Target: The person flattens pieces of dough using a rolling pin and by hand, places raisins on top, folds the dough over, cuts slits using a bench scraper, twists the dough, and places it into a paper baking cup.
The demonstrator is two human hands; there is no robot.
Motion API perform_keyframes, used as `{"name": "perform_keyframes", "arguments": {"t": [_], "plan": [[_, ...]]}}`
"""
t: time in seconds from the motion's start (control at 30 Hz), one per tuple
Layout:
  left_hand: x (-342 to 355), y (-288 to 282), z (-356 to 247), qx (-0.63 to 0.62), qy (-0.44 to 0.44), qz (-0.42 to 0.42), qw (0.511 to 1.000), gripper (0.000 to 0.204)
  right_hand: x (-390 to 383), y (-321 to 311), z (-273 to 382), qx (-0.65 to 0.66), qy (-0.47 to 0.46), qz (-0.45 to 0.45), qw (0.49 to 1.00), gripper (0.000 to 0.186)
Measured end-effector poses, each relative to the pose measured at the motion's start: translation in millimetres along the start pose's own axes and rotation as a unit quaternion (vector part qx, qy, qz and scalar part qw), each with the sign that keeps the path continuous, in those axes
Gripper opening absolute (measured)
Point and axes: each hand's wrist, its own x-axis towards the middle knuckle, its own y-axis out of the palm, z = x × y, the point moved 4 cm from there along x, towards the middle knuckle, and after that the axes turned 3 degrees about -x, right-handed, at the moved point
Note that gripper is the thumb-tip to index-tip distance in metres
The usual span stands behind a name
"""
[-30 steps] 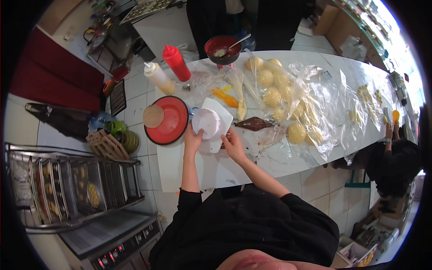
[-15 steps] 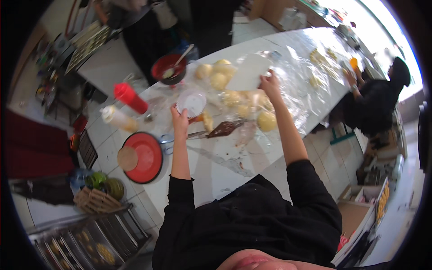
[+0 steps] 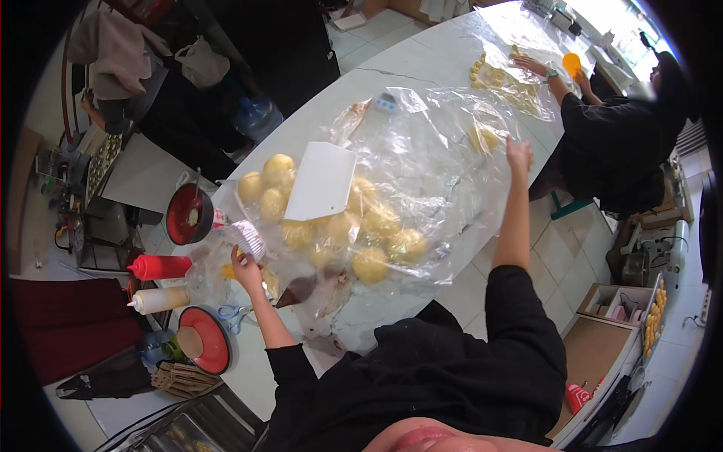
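Note:
My left hand [image 3: 245, 265] is closed on a stack of white fluted paper cups [image 3: 248, 239] at the table's left side. My right hand [image 3: 519, 154] reaches over the right edge of a clear plastic sheet [image 3: 444, 173], near a pale dough piece [image 3: 484, 138] under it. Motion blurs its fingers. A white flat scraper board [image 3: 325, 181] lies on the plastic between my hands. Around it are several round yellow dough balls [image 3: 370, 264], some bare at the left, most beneath the plastic. A brown-smeared piping bag [image 3: 296, 291] lies just right of my left forearm.
Left of my left hand are a dark red bowl [image 3: 188, 215], a red squeeze bottle [image 3: 161, 267], a pale one [image 3: 160, 300], scissors [image 3: 235, 316] and a red round plate [image 3: 215, 348]. A small scale [image 3: 386, 102] sits farther back. Another person [image 3: 610, 143] works at the right.
My right hand has left the white scraper board and moved to the right. The board stays on the dough. My left hand keeps the paper cups, and the view has turned to the right.

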Motion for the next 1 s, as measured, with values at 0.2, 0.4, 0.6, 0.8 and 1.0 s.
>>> {"name": "perform_keyframes", "arguments": {"t": [0.2, 0.4, 0.6, 0.8, 1.0], "plan": [[-17, -12, -21, 0.034, -0.026, -0.122, 0.992, 0.040, 54, 51, -44, 0.249, -0.016, 0.369, 0.895, 0.043], [-53, -22, -44, 0.049, 0.026, -0.201, 0.978, 0.038, 45, 27, 10, 0.523, -0.105, 0.541, 0.650, 0.036], [-94, -42, -65, 0.010, -0.011, -0.219, 0.976, 0.038, 34, 53, 44, 0.193, -0.479, 0.381, 0.766, 0.048], [-105, -44, -71, -0.063, -0.015, -0.219, 0.974, 0.034, 44, 113, 19, 0.023, -0.665, 0.242, 0.706, 0.061], [-156, -128, -59, -0.026, 0.002, -0.287, 0.958, 0.032, 124, 92, -17, 0.143, -0.411, 0.375, 0.819, 0.042]]}}
